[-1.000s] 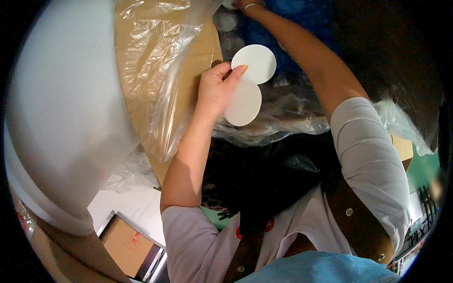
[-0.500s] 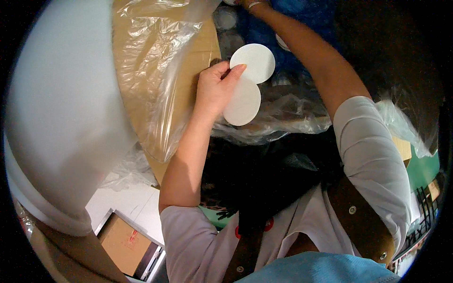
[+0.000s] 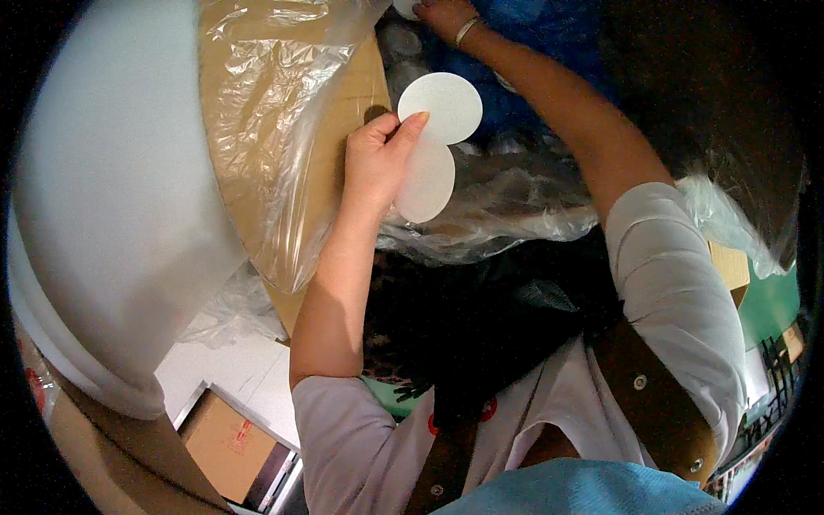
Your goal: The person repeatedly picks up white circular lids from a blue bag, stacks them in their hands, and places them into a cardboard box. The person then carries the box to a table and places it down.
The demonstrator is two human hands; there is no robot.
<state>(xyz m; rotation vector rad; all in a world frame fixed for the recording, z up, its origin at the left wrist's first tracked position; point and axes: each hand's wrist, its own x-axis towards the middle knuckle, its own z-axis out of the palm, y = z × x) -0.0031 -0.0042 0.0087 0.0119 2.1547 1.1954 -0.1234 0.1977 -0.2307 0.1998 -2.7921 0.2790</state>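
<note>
My left hand [image 3: 378, 159] pinches two pale round discs between thumb and fingers, an upper one [image 3: 440, 107] and a lower one [image 3: 426, 184], overlapping where I grip them. My right hand [image 3: 442, 19] reaches to the top edge, its curled fingers on a white round object [image 3: 403, 7] partly cut off by the frame. Below my right forearm lie blue plastic [image 3: 536, 21] and dark, rounded shapes under clear film. Beside my left hand is a brown cardboard sheet [image 3: 352, 86] covered with crinkled clear plastic [image 3: 275, 103].
A large pale, curved surface [image 3: 120, 120] fills the left side. At lower left a cardboard box [image 3: 223, 438] sits by a white surface [image 3: 249, 369]. Black material [image 3: 481, 300] lies below the plastic. Another box [image 3: 725, 266] and a green surface [image 3: 768, 305] show at right.
My left hand and the discs have shifted slightly left and up in the picture. My right hand has also moved left and a little down, showing more of its fingers.
</note>
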